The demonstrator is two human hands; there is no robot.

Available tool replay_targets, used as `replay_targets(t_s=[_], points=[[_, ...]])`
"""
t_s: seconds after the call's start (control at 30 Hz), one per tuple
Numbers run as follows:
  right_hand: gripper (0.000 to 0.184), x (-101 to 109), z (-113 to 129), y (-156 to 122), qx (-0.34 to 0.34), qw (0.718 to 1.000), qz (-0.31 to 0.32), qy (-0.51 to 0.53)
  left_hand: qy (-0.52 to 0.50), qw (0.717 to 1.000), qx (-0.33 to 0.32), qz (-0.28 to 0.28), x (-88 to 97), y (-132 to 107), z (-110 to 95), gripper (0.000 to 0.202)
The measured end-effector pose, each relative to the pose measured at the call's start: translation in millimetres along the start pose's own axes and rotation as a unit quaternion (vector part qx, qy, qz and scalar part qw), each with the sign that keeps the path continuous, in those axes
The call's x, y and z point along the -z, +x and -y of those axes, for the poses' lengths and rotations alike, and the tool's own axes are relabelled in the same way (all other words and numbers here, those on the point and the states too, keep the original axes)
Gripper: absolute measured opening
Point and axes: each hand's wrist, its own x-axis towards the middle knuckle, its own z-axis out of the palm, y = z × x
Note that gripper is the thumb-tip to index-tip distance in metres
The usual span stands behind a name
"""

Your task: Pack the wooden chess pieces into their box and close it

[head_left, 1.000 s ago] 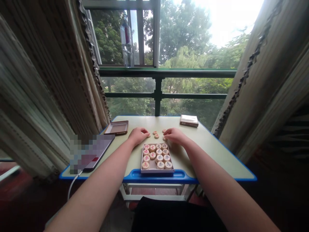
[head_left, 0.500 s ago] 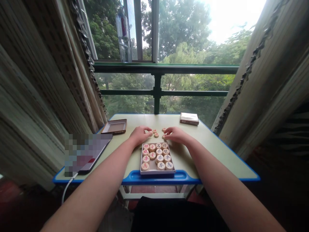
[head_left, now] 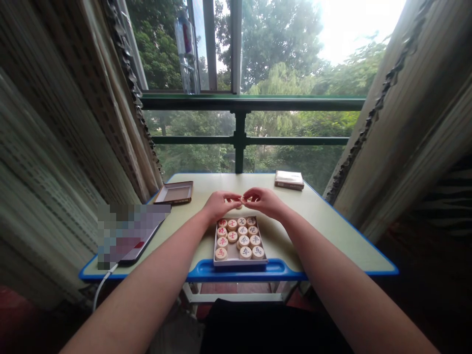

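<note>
Both my hands meet over the table just beyond an open box (head_left: 217, 259) of round Chinese chess pieces. My right hand (head_left: 264, 202) is closed, and a wooden Chinese chess piece (head_left: 244, 199) shows at its fingertips. From the other side my left hand (head_left: 220, 204) comes in with thumb and fingers pinched around a piece mostly hidden by the fingers. Another loose piece (head_left: 239, 207) lies on the table under the fingertips. Inside the box the pieces stand in stacked columns, red characters on the left and dark ones on the right. A gap shows near its front left.
A brown box lid (head_left: 175, 191) lies at the back left, with a tablet-like device (head_left: 147, 241) and white cable in front of it. A small box (head_left: 289, 180) sits at the back right. The table's front edge has a blue tray groove (head_left: 206, 268).
My hands have come together, the right moving left and the left slightly right. The loose pieces that lay apart between them are now gathered at or hidden by my fingers.
</note>
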Motion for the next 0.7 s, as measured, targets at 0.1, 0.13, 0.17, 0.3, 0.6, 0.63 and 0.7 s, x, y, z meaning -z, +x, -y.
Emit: replay_targets(t_s=[0.1,0.13,0.17,0.3,0.6,0.63,0.7], points=[[0.024,0.1,1.6,-0.5,0.007,1.000,0.008,-0.013,0.002,1.000,0.008,-0.005,0.4,0.3,0.8,0.034],[0.025,-0.1,1.8,-0.6,0.005,1.000,0.007,-0.013,0.004,1.000,0.009,-0.005,0.6,0.4,1.2,0.033],[0.026,-0.3,1.8,-0.7,0.003,1.000,0.004,-0.013,0.005,1.000,0.011,-0.005,0.7,0.5,1.5,0.033],[0.026,-1.4,0.7,-1.6,-0.006,1.000,-0.001,-0.012,0.002,1.000,0.015,-0.007,1.1,-0.9,1.6,0.033],[0.030,-2.0,12.9,-14.6,0.024,0.999,0.030,-0.025,-0.037,0.999,0.030,0.005,10.5,-21.8,-7.8,0.037],[0.031,-2.2,15.4,-16.9,0.027,0.999,0.036,-0.022,-0.043,0.998,0.035,0.013,12.2,-25.1,-9.1,0.039],[0.030,-2.7,19.5,-21.2,0.037,0.998,0.048,-0.021,-0.047,0.997,0.046,0.026,14.8,-31.4,-11.3,0.041]])
